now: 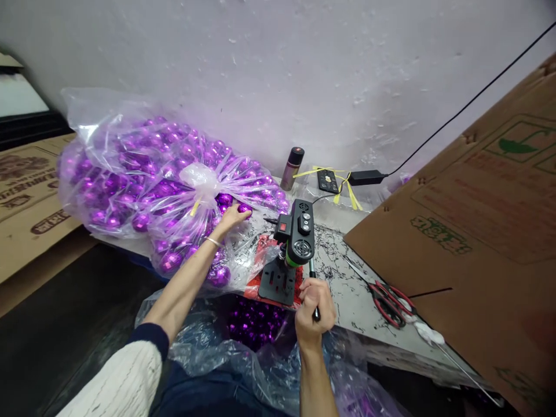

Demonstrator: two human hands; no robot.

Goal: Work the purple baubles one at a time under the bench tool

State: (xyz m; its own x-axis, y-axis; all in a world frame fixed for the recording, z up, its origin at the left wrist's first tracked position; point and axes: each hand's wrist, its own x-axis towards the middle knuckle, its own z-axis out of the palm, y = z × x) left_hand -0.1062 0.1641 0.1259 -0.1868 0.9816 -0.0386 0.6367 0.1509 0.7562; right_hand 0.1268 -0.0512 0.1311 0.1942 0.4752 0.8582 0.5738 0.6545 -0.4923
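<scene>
My left hand (233, 218) reaches to the opening of a clear plastic bag full of shiny purple balls (130, 168), its fingers closed on a purple ball (244, 211). My right hand (315, 307) is wrapped round the black handle (316, 314) of a small tool. That tool has a black body with round vents (303, 231), a red switch and a flat slotted base plate (278, 284). The plate rests on a red sheet at the table's front edge. Below the edge, another plastic bag (256, 321) holds many dark purple balls.
Scissors with red and black handles (391, 304) lie right on the table (347, 301), beside a large cardboard box (469, 231). Behind stand a spray can (292, 168) and a black adapter (365, 177) with a cable. Flattened cardboard (35, 197) is at left; black scraps litter the table.
</scene>
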